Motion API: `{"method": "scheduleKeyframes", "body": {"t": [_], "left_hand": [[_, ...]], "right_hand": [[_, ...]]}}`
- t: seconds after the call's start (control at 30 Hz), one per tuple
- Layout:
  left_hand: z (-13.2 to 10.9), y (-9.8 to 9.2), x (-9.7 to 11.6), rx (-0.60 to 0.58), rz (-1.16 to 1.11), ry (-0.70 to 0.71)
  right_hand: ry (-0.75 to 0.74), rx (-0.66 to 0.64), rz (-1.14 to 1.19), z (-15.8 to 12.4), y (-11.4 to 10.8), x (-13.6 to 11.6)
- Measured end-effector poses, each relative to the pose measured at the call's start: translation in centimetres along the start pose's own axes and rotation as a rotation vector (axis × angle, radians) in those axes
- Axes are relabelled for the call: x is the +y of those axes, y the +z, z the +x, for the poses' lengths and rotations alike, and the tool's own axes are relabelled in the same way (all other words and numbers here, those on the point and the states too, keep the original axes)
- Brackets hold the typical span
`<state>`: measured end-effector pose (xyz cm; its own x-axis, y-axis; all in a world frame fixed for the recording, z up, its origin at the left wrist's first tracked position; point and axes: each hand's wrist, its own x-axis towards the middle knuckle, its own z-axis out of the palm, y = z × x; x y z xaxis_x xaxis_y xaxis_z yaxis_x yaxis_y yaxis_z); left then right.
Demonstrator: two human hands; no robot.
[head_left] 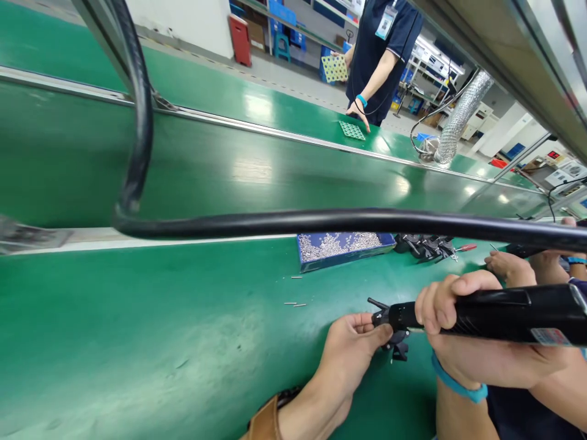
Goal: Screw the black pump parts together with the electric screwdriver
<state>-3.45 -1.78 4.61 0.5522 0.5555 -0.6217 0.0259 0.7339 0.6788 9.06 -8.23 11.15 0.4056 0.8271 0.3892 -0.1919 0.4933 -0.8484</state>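
Left hand (351,348): thumb and fingertips pinching a small black part (398,343) just above the green bench (183,330). Part's clip-like lower end hangs just right of the thumb; a thin black rod (378,304) juts above the fingertips.

Right hand (468,353): fingers wrapped firmly round a black power driver (509,315), lying nearly level, front end pointing left, right up to the left fingertips (whether its bit is seated in the part, cannot tell).

Beyond the left fingers: a blue tray (348,262) of small metal pieces. Farther left than the fingertips, three thin metal pins (296,277) lie loose on the bench. Past the right fingers, more black parts (428,247) heaped beside the tray, a red-handled tool (466,247) next to them.

Right of the right fingers, a co-worker's hand (509,267). Well beyond both hands, a standing person (385,67) holds a yellow perforated sheet (334,68)
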Motion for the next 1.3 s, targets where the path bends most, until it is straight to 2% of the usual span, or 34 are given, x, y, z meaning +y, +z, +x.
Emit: {"method": "scheduleKeyframes", "body": {"t": [0.13,0.4,0.5,0.63,0.7,0.9,1.07,1.3], "left_hand": [[-0.1,0.2,-0.1,0.029,-0.033,0.010],[-0.2,0.1,-0.4,0.046,-0.039,0.014],[-0.1,0.1,-0.4,0.038,-0.054,0.015],[-0.1,0.2,-0.5,0.013,-0.091,0.024],[-0.1,0.2,-0.5,0.019,-0.100,0.018],[-0.1,0.2,-0.8,0.045,-0.103,0.005],[0.0,0.3,-1.1,0.018,-0.120,0.032],[-0.4,0.2,-0.6,0.022,-0.082,0.015]], "right_hand": [[-0.148,-0.024,-0.005,0.1,-0.2,0.2],[-0.039,-0.067,-0.016,0.5,0.3,-0.1],[-0.053,-0.085,-0.026,0.8,0.3,0.0],[-0.048,-0.270,0.002,1.6,-0.3,0.8],[-0.019,-0.314,0.012,1.9,-0.5,0.9],[0.107,-0.211,-0.041,1.9,0.1,-0.1],[0.118,-0.230,-0.040,2.0,0.6,-0.2],[0.127,-0.229,-0.060,2.1,0.1,0.2]]}}
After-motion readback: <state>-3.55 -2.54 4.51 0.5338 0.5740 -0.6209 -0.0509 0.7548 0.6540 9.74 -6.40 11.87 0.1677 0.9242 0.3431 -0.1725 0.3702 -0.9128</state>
